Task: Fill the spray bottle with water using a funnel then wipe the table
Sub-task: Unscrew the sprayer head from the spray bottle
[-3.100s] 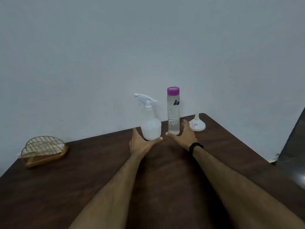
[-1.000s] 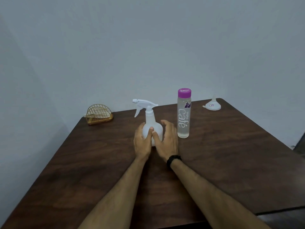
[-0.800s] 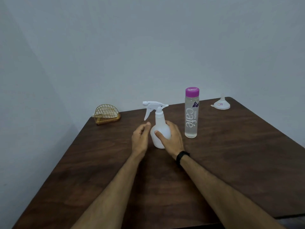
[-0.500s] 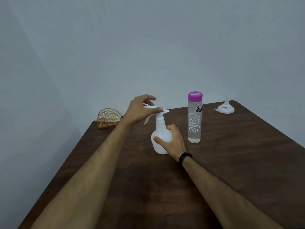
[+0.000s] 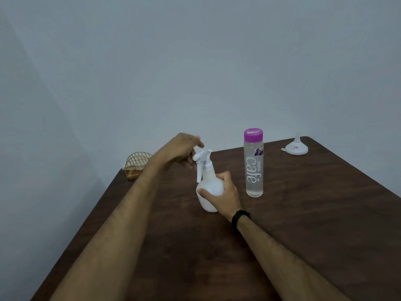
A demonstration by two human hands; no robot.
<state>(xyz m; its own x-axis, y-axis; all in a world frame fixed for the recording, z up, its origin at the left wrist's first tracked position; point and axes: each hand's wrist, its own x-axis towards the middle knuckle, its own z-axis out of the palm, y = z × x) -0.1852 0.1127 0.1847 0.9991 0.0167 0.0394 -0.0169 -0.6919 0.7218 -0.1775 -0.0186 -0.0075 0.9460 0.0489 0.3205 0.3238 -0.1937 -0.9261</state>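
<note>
On the dark wooden table point(image 5: 303, 213), a white spray bottle point(image 5: 209, 190) stands upright near the middle. The right hand point(image 5: 223, 195), a black band point(image 5: 239, 217) on its wrist, curls round the bottle's round body. The left hand point(image 5: 181, 149) is at the trigger head, blurred; its fingers bend over the nozzle, but whether they grip it cannot be told. Just beside the spray bottle, to its right, stands a clear water bottle point(image 5: 253, 166) with a purple cap. A white funnel point(image 5: 296, 147) sits mouth-down near the far right corner, well apart. A gold wire holder point(image 5: 136, 164) rests at the far left edge.
</note>
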